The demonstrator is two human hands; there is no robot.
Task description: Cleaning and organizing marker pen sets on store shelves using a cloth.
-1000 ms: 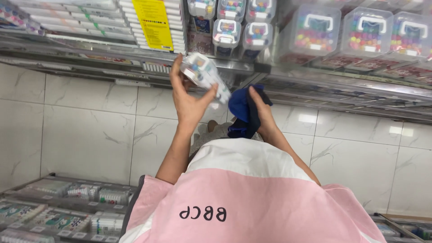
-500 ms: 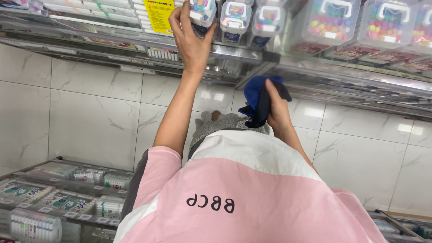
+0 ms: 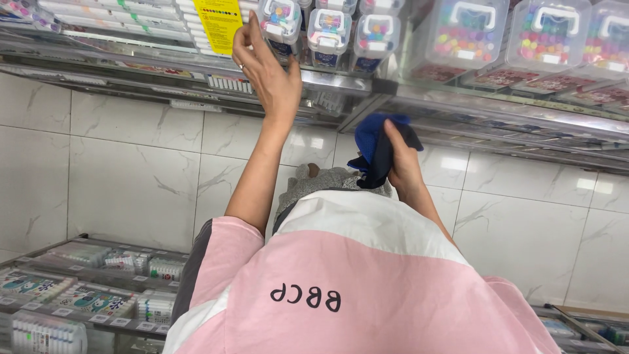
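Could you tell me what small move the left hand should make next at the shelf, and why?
Probably let go and draw the left hand back. Its fingers are on the clear marker case, which already stands on the shelf in line with its neighbours, while the right hand holds the blue cloth below.

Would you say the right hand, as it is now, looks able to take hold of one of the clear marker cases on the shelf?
Probably not yet: the right hand is closed around a blue cloth and sits apart from the marker cases. The left hand is already against the nearest case.
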